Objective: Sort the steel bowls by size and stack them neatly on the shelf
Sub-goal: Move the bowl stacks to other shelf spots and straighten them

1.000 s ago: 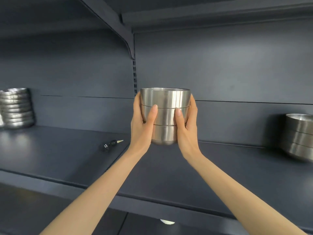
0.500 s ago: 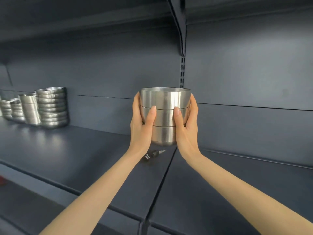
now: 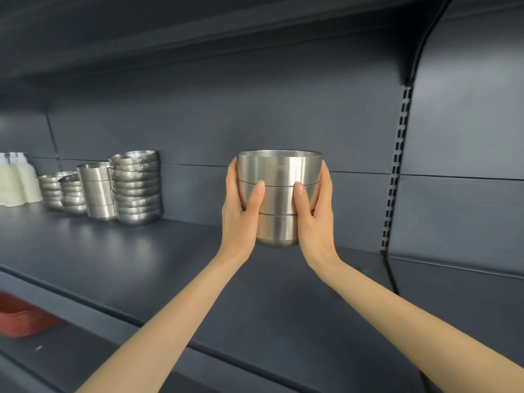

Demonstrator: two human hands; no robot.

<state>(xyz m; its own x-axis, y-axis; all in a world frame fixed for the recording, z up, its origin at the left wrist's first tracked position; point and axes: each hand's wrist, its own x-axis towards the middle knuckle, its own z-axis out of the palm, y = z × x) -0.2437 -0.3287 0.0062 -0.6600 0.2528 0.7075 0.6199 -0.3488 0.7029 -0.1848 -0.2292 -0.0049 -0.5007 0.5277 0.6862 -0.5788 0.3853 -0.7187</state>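
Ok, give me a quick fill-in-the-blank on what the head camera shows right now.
1. The held stack has ___ bowls.
2. The tallest shelf stack stands to its ___.
3. The baskets at bottom left are ___.
Missing words: three; left; red.

Dim, cool light; vertical glare streaks on the held steel bowls (image 3: 279,194), soft sheen on the shelf (image 3: 113,251). Near left, the red object (image 3: 22,316) blurs; at right the slotted upright (image 3: 397,165) bows.
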